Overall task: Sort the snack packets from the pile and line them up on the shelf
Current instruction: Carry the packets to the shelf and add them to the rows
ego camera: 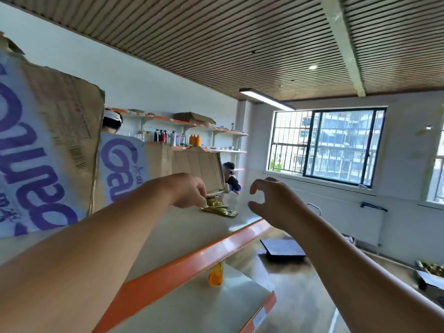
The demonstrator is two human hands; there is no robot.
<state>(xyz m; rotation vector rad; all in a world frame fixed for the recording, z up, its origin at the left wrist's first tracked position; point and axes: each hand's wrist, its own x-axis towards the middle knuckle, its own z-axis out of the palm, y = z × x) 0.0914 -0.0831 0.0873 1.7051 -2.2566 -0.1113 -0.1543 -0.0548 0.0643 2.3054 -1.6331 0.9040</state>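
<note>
1. Presently we see our left hand [189, 191] reaching over the top shelf [168, 234], knuckles up. Its fingers curl down and pinch the near end of the gold snack packets [221, 209].
2. Those packets lie flat on the shelf's white top in a small overlapping cluster, near the orange front edge [192, 258] and towards its far end.
3. Our right hand [271, 200] hovers by the shelf's far front corner, just beside the packets and apart from them. Its thumb and fingers are spread in a wide loose curve and hold nothing.
4. Cardboard panels [48, 140] with purple lettering stand along the shelf's back edge, behind our left forearm.
5. On the lower shelf [204, 308], an orange bottle [215, 276] stands just under the top shelf's front edge.
6. At the lower right we make out a tray [430, 276], its contents too blurred to name.
</note>
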